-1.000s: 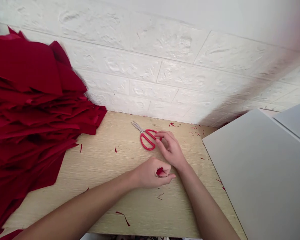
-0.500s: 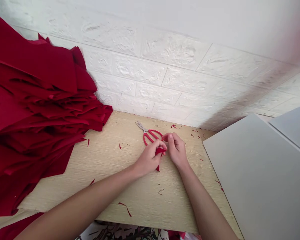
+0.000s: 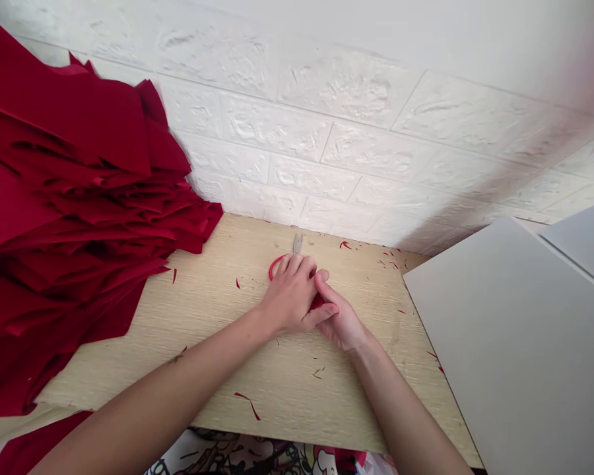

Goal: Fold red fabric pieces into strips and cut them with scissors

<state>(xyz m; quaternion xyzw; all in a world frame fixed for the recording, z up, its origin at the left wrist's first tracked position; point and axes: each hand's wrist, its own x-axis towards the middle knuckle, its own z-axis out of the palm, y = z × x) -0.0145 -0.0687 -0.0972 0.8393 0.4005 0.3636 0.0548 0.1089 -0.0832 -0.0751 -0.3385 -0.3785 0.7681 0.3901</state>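
Note:
My left hand [image 3: 288,297] lies palm down over the red handles of a pair of scissors [image 3: 297,244], its fingers curled over them and its thumb stretched toward my right hand. The metal blades point away toward the wall, and part of one red handle loop shows left of the fingers. My right hand [image 3: 345,324] is turned partly palm up and meets the left, its fingers mostly hidden under it. Between the two hands shows a bit of red [image 3: 317,301]; whether it is cloth or handle I cannot tell.
A big heap of dark red fabric pieces [image 3: 94,198] fills the left side. Thin red scraps [image 3: 248,404] lie scattered on the wooden tabletop [image 3: 228,369]. A white textured brick wall [image 3: 287,145] stands behind, and a grey-white panel [image 3: 495,330] borders the right.
My hands have come together, the left now spread over the scissors and the right rolled palm up. The scissors have swung from pointing up-left to pointing straight away. The hanging red cloth tip is hidden.

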